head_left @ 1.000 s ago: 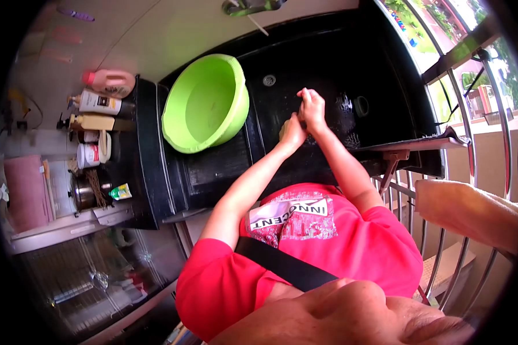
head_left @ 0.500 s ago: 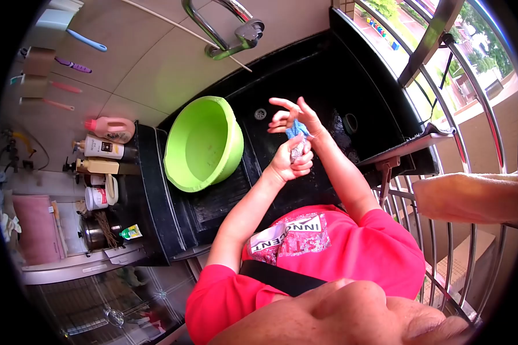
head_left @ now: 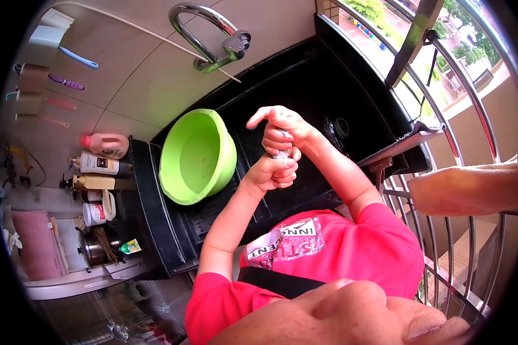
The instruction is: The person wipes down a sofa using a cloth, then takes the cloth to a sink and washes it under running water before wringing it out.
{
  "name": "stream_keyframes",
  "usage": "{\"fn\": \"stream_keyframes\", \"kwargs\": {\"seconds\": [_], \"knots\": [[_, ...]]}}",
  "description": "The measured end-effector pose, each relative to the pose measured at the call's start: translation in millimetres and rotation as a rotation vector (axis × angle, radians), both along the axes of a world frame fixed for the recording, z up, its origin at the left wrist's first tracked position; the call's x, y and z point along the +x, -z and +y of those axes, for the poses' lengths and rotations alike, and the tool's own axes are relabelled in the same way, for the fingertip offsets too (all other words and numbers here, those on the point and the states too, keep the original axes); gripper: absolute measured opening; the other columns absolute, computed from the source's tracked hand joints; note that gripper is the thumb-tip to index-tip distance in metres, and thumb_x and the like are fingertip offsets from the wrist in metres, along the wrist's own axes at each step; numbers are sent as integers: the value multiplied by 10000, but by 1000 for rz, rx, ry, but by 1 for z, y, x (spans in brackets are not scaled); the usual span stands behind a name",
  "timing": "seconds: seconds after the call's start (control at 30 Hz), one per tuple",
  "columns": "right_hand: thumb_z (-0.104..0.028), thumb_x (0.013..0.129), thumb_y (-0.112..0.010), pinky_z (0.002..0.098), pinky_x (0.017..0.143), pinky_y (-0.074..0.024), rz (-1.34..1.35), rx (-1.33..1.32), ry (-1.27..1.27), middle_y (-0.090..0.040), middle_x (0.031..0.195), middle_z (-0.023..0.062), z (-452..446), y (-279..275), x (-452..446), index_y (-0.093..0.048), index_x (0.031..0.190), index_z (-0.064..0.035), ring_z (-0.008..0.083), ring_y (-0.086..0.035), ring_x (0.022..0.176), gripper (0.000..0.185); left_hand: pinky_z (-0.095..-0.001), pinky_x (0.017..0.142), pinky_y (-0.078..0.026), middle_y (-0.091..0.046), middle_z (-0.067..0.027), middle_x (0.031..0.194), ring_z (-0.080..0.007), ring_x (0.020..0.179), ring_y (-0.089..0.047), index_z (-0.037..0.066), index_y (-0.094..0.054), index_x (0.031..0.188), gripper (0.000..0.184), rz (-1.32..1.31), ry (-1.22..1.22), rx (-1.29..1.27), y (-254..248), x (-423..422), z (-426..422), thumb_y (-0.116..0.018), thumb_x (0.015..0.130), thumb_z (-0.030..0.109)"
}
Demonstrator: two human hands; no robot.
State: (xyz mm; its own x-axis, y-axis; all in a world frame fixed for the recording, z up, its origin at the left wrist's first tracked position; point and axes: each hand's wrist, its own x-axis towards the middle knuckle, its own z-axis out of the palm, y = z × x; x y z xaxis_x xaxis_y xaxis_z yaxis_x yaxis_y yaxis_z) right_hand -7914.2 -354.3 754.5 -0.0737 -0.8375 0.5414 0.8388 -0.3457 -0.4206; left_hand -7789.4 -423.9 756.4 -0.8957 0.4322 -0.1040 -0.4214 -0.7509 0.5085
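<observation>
My left hand (head_left: 270, 172) is a closed fist around the lower end of a small wet-looking cloth (head_left: 281, 153). Just above it, my right hand (head_left: 283, 127) has its fingers wrapped round the upper part, with one finger pointing out to the left. Only a whitish, greyish bit of the cloth shows between the hands; the rest is hidden. Both hands are over the black sink (head_left: 334, 75). To their left, a light green basin (head_left: 198, 155) stands tilted in view, with water seemingly in it.
A chrome faucet (head_left: 213, 34) is on the tiled wall. Bottles (head_left: 101, 164) and a pot (head_left: 95, 247) line the left side. A ledge (head_left: 408, 141), metal railing (head_left: 466, 86) and hanging towel (head_left: 466, 191) are at the right. A dark round object (head_left: 341, 127) lies in the sink.
The view has shifted, bringing the faucet in. The right hand, spread beside the blue part of the cloth half a second ago, has closed on the cloth above the left hand.
</observation>
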Motion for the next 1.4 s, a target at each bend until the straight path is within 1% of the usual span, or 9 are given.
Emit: {"fn": "stream_keyframes", "kwargs": {"seconds": [0.27,0.43,0.67,0.87,0.97,1.03,1.2,1.33,1.4], "knots": [[-258,972,-424,194,355,-240,456,531,408,-355,484,-52,-16,-4,13,-599,999,-12,24,-277,380,303,-206,344,-141,-329,62,488,-33,358,-282,84,-545,731,135,-320,-229,-855,27,-11,-11,-602,849,117],[-236,959,-435,233,331,-240,198,754,705,-377,489,-29,-52,64,16,-575,848,-14,51,-293,364,285,-371,466,-432,-592,-151,587,-298,555,-613,36,-491,665,198,112,-821,-1724,128,-28,-33,-609,767,159],[-234,948,-458,280,411,-352,274,1064,1341,-471,534,22,-84,151,28,-580,801,-22,100,-435,438,285,-470,627,-488,-631,-214,755,-389,766,-629,52,-511,845,233,-422,-662,-2060,153,-25,-30,-580,799,270],[-200,892,-498,329,548,-464,736,1059,1242,-600,656,128,-69,147,20,-619,856,3,181,-581,576,239,-481,693,-487,-633,-245,800,-388,842,-622,69,-563,890,277,-271,-475,-2137,125,-14,-33,-608,789,323],[-352,912,-499,337,682,-497,904,891,501,-660,829,134,-56,119,-11,-619,1044,-24,211,-630,717,374,-402,518,-491,-623,-194,656,-334,578,-631,69,-578,818,304,121,-778,-1773,166,-19,-42,-622,787,368],[-519,924,-406,281,683,-494,627,635,102,-659,920,86,-47,110,-34,-568,1173,-38,120,-599,692,565,-277,334,-291,-422,-60,464,-169,347,-393,95,-492,739,345,-314,-373,-925,110,-20,-28,-515,874,412],[-742,794,-338,534,984,-358,-45,9,-140,-528,1208,238,-48,44,-36,-239,1410,-54,374,-476,1174,929,-240,344,-211,-290,-2,416,-103,333,-209,106,-414,728,424,-87,-120,170,28,-33,12,-387,923,482],[-774,748,-379,586,977,-337,-125,-552,-132,-486,1260,244,-44,4,-9,-192,1415,-12,463,-455,1160,1030,-234,361,-195,-269,26,419,-76,332,-190,108,-383,764,373,162,-154,475,-7,-38,32,-410,933,439],[-664,798,-483,581,902,-421,-224,-560,19,-605,1045,209,-39,9,1,-289,1355,55,462,-568,997,930,-213,352,-195,-270,29,417,-59,321,-189,89,-406,801,352,205,-163,562,-24,-37,34,-427,932,415]]}}
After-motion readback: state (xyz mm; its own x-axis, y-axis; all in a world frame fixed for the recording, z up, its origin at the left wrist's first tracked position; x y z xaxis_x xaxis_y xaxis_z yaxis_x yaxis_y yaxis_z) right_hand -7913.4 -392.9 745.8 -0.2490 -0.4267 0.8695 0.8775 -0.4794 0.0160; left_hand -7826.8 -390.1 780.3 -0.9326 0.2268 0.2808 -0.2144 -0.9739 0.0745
